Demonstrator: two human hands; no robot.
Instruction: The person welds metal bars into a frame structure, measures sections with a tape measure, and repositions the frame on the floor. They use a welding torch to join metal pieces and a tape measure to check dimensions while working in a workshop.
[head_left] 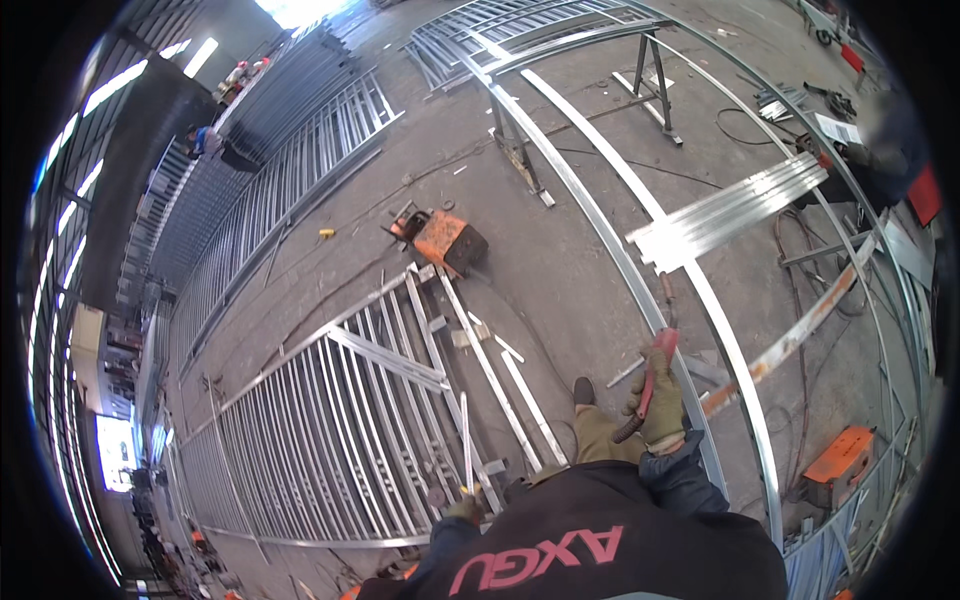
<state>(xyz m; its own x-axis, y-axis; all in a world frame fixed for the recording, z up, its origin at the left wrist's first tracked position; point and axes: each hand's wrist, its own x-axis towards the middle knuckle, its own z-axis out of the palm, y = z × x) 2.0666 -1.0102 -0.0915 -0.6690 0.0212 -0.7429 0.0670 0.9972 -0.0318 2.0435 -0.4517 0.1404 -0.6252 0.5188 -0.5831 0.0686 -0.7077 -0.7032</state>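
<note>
My right hand, in an olive work glove, grips a welding torch with a red handle. Its bent neck points away from me, its tip close to the near end of several bright metal profiles laid side by side across two long rails. The left rail runs beside and beneath my right hand. Lower down at the left, my gloved left hand is closed around what looks like a yellow tape measure, its pale blade sticking out forward. My fingers there are partly hidden by my sleeve.
A slatted metal frame lies at the left, with an orange machine beyond it. Trestles support the rails. Another person stands at the profiles' far end. An orange box sits lower right; cables trail across the floor.
</note>
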